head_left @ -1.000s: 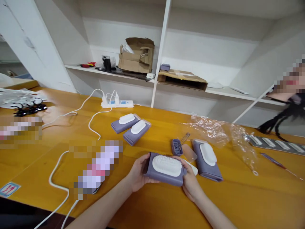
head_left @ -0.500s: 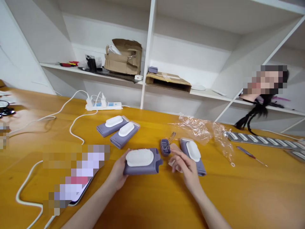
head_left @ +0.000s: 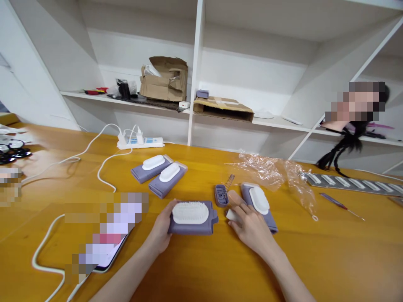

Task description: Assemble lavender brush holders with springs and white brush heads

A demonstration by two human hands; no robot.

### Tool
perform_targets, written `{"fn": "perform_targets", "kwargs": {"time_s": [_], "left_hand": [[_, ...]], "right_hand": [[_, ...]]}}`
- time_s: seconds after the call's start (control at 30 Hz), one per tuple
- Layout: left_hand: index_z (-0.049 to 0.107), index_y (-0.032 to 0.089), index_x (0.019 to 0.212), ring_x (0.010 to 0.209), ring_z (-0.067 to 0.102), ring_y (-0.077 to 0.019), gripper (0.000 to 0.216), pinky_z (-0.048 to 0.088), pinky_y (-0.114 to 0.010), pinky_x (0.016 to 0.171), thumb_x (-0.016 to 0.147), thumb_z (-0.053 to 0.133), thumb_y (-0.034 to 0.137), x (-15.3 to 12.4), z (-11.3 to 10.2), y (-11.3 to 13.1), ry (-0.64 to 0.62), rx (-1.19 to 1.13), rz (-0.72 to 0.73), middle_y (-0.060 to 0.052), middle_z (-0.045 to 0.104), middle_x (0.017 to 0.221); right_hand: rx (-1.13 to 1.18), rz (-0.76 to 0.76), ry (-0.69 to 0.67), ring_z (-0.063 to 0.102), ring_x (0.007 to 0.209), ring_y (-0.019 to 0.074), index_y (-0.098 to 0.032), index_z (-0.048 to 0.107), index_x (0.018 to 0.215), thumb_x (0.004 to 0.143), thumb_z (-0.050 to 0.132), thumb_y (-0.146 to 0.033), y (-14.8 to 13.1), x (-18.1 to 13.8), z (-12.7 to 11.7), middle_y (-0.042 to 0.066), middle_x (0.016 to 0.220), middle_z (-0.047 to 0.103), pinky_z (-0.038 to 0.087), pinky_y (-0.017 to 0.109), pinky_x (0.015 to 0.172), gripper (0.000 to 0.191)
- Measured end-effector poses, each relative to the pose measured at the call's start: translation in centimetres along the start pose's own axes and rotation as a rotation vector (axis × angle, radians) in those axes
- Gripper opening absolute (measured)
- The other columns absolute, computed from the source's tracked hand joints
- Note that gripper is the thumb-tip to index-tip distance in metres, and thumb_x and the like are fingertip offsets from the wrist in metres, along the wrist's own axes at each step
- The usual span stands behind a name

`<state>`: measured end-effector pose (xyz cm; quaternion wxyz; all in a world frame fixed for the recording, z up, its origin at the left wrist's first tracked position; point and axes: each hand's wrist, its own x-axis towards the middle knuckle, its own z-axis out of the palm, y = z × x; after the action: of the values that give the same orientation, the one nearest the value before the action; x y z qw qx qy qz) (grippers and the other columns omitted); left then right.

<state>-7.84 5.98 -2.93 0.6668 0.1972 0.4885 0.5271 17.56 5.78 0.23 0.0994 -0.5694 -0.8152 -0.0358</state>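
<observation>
My left hand [head_left: 161, 230] grips a purple brush body [head_left: 193, 229] by its left end. A white oval bristle pad [head_left: 190, 213] faces up on it, and a notched tab sticks out at its right end. My right hand [head_left: 254, 226] is closed over a small whitish piece [head_left: 232, 215] low at the table; the fingertips partly hide it. Just beyond those fingers lies a clear, peach-looking part [head_left: 233, 198]. Beside it rest a small hollow purple cap [head_left: 221, 196] and a coil spring [head_left: 230, 180]. Another purple brush [head_left: 260, 200] lies partly behind my right hand.
Two more purple brushes [head_left: 168, 174] lie at the back left. A phone [head_left: 108, 264] with a white cable is at left, near a power strip [head_left: 145, 143]. Crumpled clear plastic [head_left: 267, 170], a screwdriver [head_left: 335, 201] and a grey strip [head_left: 355, 183] lie right.
My right hand has come down onto the small whitish piece, its fingers more closed. The brush in my left hand has tilted slightly. The whole view has shifted a little.
</observation>
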Motion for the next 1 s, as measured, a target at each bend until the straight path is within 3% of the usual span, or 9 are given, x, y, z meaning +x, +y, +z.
{"fn": "perform_targets", "kwargs": {"time_s": [0.27, 0.4, 0.47, 0.53, 0.6, 0.67, 0.77, 0.9, 1.0], "left_hand": [[0.061, 0.022, 0.091, 0.093, 0.054, -0.0193, 0.031, 0.040, -0.022, 0.068, 0.072, 0.060, 0.046, -0.4, 0.1, 0.2, 0.031, 0.132, 0.135, -0.002, 0.063, 0.095], [0.060, 0.022, 0.089, 0.090, 0.053, -0.0176, 0.030, 0.039, -0.020, 0.068, 0.073, 0.058, 0.046, -0.7, 0.4, 0.2, -0.009, 0.105, 0.151, -0.001, 0.060, 0.091], [0.059, 0.022, 0.088, 0.084, 0.053, -0.0156, 0.029, 0.038, -0.020, 0.066, 0.074, 0.057, 0.046, -1.0, 0.6, 0.1, -0.059, 0.085, 0.158, 0.001, 0.058, 0.085], [0.058, 0.022, 0.088, 0.079, 0.051, -0.0139, 0.027, 0.037, -0.019, 0.063, 0.075, 0.055, 0.046, -1.3, 0.9, 0.0, -0.098, 0.074, 0.153, 0.002, 0.055, 0.080], [0.057, 0.022, 0.090, 0.079, 0.051, -0.0137, 0.028, 0.037, -0.018, 0.062, 0.076, 0.053, 0.046, -1.5, 1.0, 0.1, -0.124, 0.058, 0.123, 0.002, 0.055, 0.082], [0.055, 0.023, 0.096, 0.080, 0.051, -0.0146, 0.031, 0.037, -0.019, 0.061, 0.077, 0.048, 0.047, -1.7, 0.9, 0.4, -0.190, 0.026, 0.074, 0.001, 0.056, 0.087], [0.053, 0.026, 0.107, 0.075, 0.051, -0.0142, 0.035, 0.034, -0.019, 0.055, 0.074, 0.046, 0.037, -1.8, 0.6, 0.9, -0.306, -0.012, 0.015, 0.000, 0.058, 0.090], [0.054, 0.027, 0.104, 0.060, 0.048, -0.0094, 0.039, 0.032, -0.018, 0.052, 0.066, 0.054, 0.022, -1.4, 0.5, 0.6, -0.291, 0.032, -0.020, 0.003, 0.057, 0.082], [0.056, 0.024, 0.098, 0.065, 0.053, -0.0102, 0.035, 0.035, -0.019, 0.053, 0.064, 0.061, 0.022, -0.9, 0.4, -0.1, -0.300, 0.031, -0.029, 0.001, 0.060, 0.087]], "right_hand": [[0.112, -0.047, 0.152, 0.054, 0.084, 0.0255, -0.021, 0.062, 0.099, 0.080, 0.051, -0.029, 0.1, -0.2, -0.1, 0.009, 0.092, 0.062, 0.042, 0.038, 0.075, 0.023], [0.493, -0.031, 0.322, 0.055, 0.073, 0.0208, -0.020, 0.064, 0.093, 0.081, 0.052, -0.028, -1.6, -0.6, 0.2, 0.007, 0.083, 0.063, 0.044, 0.033, 0.070, 0.019], [0.748, 0.072, 0.221, 0.055, 0.062, 0.0172, -0.021, 0.059, 0.109, 0.082, 0.052, -0.032, -2.9, -0.7, 0.7, 0.006, 0.089, 0.064, 0.045, 0.029, 0.060, 0.030], [0.932, 0.132, 0.120, 0.060, 0.082, 0.0208, -0.024, 0.052, 0.122, 0.080, 0.055, -0.036, -4.0, -0.6, 1.3, 0.006, 0.109, 0.063, 0.046, 0.032, 0.073, 0.043], [1.094, 0.177, 0.067, 0.052, 0.110, 0.0241, -0.026, 0.052, 0.123, 0.079, 0.056, -0.040, -4.8, -0.3, 1.9, 0.005, 0.123, 0.057, 0.038, 0.036, 0.093, 0.046], [1.285, 0.241, 0.045, 0.044, 0.121, 0.0236, -0.027, 0.053, 0.121, 0.080, 0.055, -0.042, -5.1, 0.0, 2.5, 0.003, 0.127, 0.055, 0.032, 0.037, 0.100, 0.044], [1.592, 0.345, -0.006, 0.049, 0.116, 0.0237, -0.029, 0.052, 0.121, 0.078, 0.056, -0.044, -5.2, 0.2, 3.0, 0.002, 0.128, 0.054, 0.040, 0.036, 0.093, 0.045], [1.805, 0.416, -0.069, 0.055, 0.109, 0.0242, -0.029, 0.054, 0.119, 0.076, 0.059, -0.041, -5.3, 0.1, 2.9, 0.004, 0.124, 0.057, 0.046, 0.035, 0.084, 0.045], [1.880, 0.445, -0.115, 0.056, 0.107, 0.0252, -0.028, 0.055, 0.119, 0.076, 0.060, -0.036, -5.5, 0.0, 2.6, 0.005, 0.119, 0.061, 0.048, 0.036, 0.082, 0.044]]}}
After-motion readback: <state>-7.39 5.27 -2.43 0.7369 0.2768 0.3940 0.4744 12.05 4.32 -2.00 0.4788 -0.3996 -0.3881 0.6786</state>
